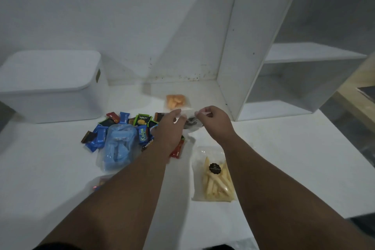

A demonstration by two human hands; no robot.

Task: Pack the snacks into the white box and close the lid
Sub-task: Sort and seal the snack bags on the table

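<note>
The white box (pixel 50 87) stands at the far left with its lid on. A heap of small wrapped snacks (pixel 121 126) lies in the middle, with a blue plastic bag (pixel 118 146) in front of it. My left hand (pixel 169 128) and my right hand (pixel 213 122) each pinch the top edge of a clear bag with dark snacks (pixel 191 123), held just above the table. A clear bag of orange snacks (pixel 176 101) lies behind the hands. A clear bag of pale yellow sticks (pixel 216 178) lies at the near right.
A tall white shelf unit (pixel 263 57) stands at the right back, its side panel close to my right hand. A small reddish wrapper (pixel 98 184) peeks out beside my left forearm. The white table's right edge (pixel 355 158) drops off to a dark floor.
</note>
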